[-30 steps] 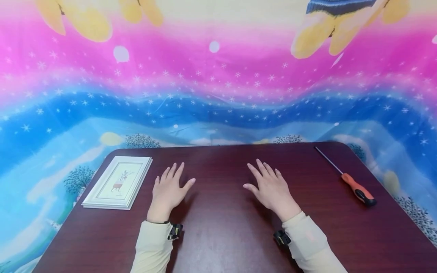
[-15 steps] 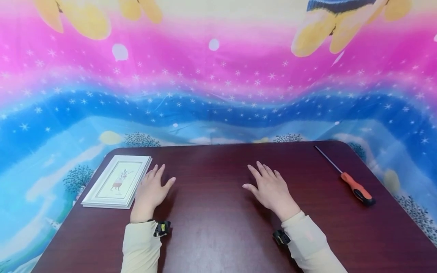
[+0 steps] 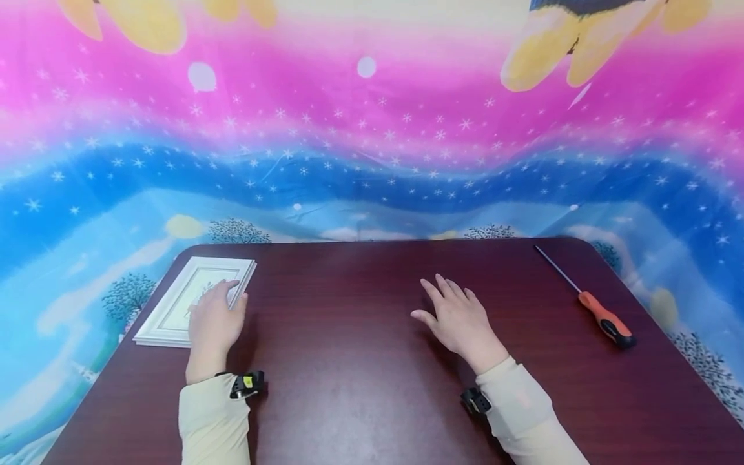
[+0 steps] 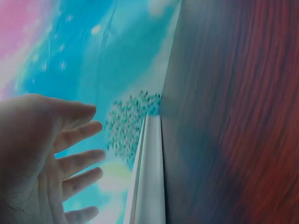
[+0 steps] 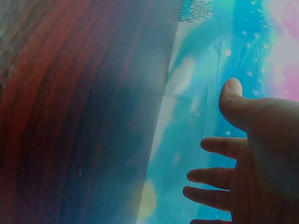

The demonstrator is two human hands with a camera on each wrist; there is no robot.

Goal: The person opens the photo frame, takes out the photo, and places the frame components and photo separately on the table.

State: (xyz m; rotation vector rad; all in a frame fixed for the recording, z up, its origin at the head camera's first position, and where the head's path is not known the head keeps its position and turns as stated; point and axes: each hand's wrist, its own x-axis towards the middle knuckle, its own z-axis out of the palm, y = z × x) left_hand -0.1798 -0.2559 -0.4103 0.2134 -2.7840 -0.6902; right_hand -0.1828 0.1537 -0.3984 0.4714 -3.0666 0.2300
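Observation:
A white picture frame (image 3: 177, 294) with a plant print lies flat at the left of the dark wooden table. My left hand (image 3: 216, 323) hovers over its right side and hides part of the print. In the left wrist view the fingers of that hand (image 4: 51, 158) are spread and loosely bent, with a gap between them and the white edge of the picture frame (image 4: 152, 172). My right hand (image 3: 462, 320) is held over the table right of the middle, fingers apart and holding nothing. The right wrist view shows its fingers (image 5: 215, 177) relaxed.
A screwdriver (image 3: 604, 316) with an orange and black handle lies at the table's right side, its shaft pointing to the back. The table (image 3: 343, 361) ends at a rounded back edge. Behind it hangs a pink and blue printed cloth (image 3: 325, 123).
My left hand has moved left from beside the picture frame to over its right part, and its fingers have bent more. The right hand stays in place.

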